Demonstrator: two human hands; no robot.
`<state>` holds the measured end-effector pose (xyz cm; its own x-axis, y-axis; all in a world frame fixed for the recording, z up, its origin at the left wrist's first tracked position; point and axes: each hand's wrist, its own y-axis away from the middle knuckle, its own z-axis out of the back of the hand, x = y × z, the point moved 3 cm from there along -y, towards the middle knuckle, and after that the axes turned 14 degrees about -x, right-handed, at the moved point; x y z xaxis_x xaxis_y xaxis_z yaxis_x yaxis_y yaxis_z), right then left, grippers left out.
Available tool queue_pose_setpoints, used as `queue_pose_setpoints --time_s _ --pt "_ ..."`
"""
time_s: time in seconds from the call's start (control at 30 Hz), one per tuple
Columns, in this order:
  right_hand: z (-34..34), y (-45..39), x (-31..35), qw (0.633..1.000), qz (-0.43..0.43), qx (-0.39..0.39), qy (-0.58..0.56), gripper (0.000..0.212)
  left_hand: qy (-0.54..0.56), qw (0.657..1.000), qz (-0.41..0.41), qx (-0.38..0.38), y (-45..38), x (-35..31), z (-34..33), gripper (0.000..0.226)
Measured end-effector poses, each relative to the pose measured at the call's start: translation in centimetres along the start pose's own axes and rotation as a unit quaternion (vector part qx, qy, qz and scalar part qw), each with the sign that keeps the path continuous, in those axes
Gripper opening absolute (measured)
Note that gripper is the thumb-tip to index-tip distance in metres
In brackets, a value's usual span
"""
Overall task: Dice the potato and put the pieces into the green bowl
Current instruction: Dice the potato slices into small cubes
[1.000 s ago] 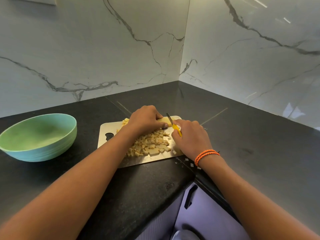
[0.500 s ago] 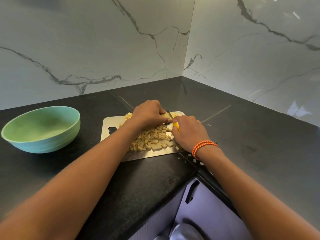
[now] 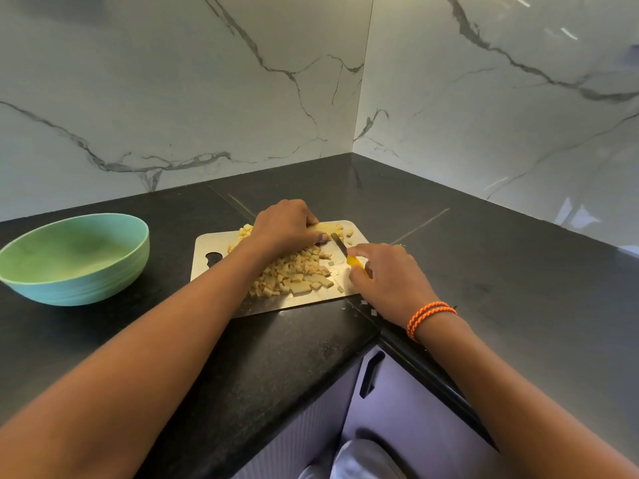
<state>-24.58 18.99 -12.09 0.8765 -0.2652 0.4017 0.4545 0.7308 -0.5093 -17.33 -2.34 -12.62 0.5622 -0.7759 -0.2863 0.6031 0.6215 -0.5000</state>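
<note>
Your left hand [image 3: 283, 224] presses down on the last uncut bit of potato [image 3: 323, 227] at the far side of the cutting board [image 3: 202, 245]. The fingers [image 3: 320, 237] of that hand are curled close together on it. Your right hand [image 3: 387, 278] is wrapped around the yellow handle of the knife [image 3: 340, 247], and its blade points toward your left fingertips.

A big pile of potato pieces [image 3: 294, 273] lies in the middle of the board. The green bowl [image 3: 74, 259] sits on the dark tabletop [image 3: 166, 340], well off to the left, and it looks empty, so no pieces are in it yet.

Watch out: the blade is very near your left fingertips, and a slip on the small wet potato could cut you. A few white bits [image 3: 368, 307] have already dropped off the near corner of the board onto the tabletop. More could roll off, because the pile reaches close to the near edge. The board also sits near the tabletop's corner, so a hard push could slide it.

I see no words, labels or brand names anywhere.
</note>
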Motion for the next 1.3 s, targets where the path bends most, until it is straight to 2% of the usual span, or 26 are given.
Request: queue_pose_setpoints --time_s 0.17,0.3,0.53,0.93,1.13,1.3 --pt "0.2 -1.6 1.0 0.997 0.001 -0.081 -0.012 0.041 0.012 1.000 0.002 0.004 0.2 0.1 0.1 0.049" --pt "-1.1 -2.3 1.5 0.998 0.007 -0.058 0.006 0.043 0.043 0.999 0.018 0.010 -0.1 0.9 0.2 0.053" --pt "-2.3 -2.5 1.6 0.998 0.031 -0.043 0.043 0.040 0.048 0.999 0.016 0.019 -0.3 1.1 0.1 0.046" --pt "-2.5 -2.6 1.7 0.996 0.043 -0.047 0.070 0.037 0.053 0.998 0.029 0.019 -0.4 1.2 -0.2 0.041" --pt "-2.9 -3.7 1.2 0.997 0.040 0.008 0.072 0.038 0.044 0.999 0.025 0.012 -0.5 1.2 -0.4 0.040" --pt "-3.0 -3.7 1.2 0.998 0.026 0.018 0.058 0.039 0.027 0.999 0.027 0.000 -0.5 0.8 -0.5 0.040"
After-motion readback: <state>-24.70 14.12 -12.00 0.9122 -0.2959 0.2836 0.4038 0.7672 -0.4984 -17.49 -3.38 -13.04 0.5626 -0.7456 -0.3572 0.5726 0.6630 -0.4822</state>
